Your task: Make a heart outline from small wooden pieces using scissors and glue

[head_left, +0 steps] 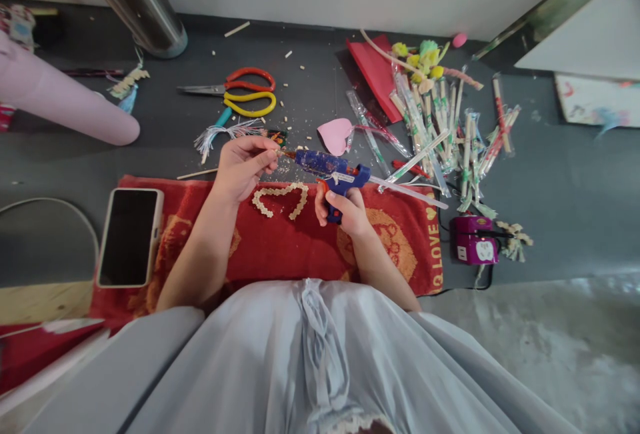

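My right hand [345,209] is wrapped round the handle of a blue glue gun [325,166], and a long translucent glue stick [407,192] sticks out of its back end. The gun's nozzle points left, right at the fingertips of my left hand [249,162]. Those fingers are pinched together; whatever small piece they hold is too small to make out. Just below, on a red towel [300,247], lies a curved chain of small pale pieces [281,191], shaped like an open heart outline.
Scissors [240,92] with red and yellow handles lie behind my left hand, near a pink paper heart [335,136]. Wrapped sticks [425,121] are piled at the right, by a purple box [473,241]. A phone [129,237] rests at the left, below a pink cylinder [75,97].
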{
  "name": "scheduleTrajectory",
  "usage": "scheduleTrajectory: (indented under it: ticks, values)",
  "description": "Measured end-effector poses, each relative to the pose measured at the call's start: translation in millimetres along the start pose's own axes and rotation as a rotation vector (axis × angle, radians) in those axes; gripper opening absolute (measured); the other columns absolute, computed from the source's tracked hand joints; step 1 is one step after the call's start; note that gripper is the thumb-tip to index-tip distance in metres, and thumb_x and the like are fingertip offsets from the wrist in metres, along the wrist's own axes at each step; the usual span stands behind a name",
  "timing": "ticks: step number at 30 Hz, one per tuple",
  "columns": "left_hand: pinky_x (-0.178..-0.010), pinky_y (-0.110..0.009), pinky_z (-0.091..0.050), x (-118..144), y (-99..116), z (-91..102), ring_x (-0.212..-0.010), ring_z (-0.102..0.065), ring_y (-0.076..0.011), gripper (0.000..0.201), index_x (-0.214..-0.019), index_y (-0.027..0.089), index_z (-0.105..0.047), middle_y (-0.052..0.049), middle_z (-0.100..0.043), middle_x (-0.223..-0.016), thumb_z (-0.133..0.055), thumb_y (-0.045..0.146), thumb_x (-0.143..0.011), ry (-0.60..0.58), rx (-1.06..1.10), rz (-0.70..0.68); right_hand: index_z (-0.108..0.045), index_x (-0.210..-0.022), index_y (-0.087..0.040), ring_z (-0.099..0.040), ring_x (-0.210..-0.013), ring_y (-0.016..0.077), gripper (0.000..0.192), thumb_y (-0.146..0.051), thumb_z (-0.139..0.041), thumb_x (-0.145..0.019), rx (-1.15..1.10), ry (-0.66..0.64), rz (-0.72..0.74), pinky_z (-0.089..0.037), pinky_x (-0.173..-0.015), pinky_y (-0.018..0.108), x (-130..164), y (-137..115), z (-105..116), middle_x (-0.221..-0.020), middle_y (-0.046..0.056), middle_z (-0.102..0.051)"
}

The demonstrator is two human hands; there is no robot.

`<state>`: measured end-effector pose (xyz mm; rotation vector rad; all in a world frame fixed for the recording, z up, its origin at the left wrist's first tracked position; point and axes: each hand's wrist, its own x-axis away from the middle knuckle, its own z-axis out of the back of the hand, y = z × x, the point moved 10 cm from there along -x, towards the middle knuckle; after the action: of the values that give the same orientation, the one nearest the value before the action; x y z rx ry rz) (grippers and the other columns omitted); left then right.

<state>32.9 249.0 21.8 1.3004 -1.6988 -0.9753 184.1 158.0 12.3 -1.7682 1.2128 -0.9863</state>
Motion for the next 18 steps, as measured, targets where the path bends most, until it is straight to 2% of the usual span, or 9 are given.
scheduleTrajectory:
  ticks: [6, 12, 18]
  values:
    - [-0.042, -0.012, -0.047, 0.2, -0.1, 2.4, -0.045, -0.058, -0.0042, 0.022, -0.065, 0.018, -0.071, 0.004, -0.066, -0.06, -0.092, 0.013, -0.061, 0.03, -0.005, 0.01, -0.054, -0.065, -0.02, -0.051, -0.038, 0.0092, 0.049, -0.063, -0.075, -0.071, 0.03, 0.009, -0.016, -0.04, -0.041, 0.024, -0.4, 1.3, 0.8, -0.048, -0.005, -0.053]
    - [-0.043, -0.013, -0.046, 0.3, 2.2, 4.1, -0.046, -0.056, -0.0037, 0.022, -0.065, 0.018, -0.07, 0.003, -0.066, -0.063, -0.091, 0.013, -0.063, 0.054, -0.007, -0.006, -0.054, -0.064, -0.019, -0.052, -0.039, 0.0088, 0.048, -0.062, -0.073, -0.074, 0.03, -0.007, -0.008, -0.039, -0.041, 0.023, 0.4, 1.4, 0.5, -0.049, -0.005, -0.054]
    - [-0.044, -0.012, -0.045, -1.0, 8.1, 5.2, -0.046, -0.054, -0.0026, 0.024, -0.066, 0.019, -0.07, 0.004, -0.066, -0.062, -0.093, 0.024, -0.062, 0.068, 0.003, -0.067, -0.057, -0.077, -0.02, -0.051, -0.037, 0.0101, 0.047, -0.063, -0.075, -0.071, 0.025, 0.03, -0.008, -0.039, -0.039, 0.024, 0.8, 0.0, 1.9, -0.049, -0.006, -0.054]
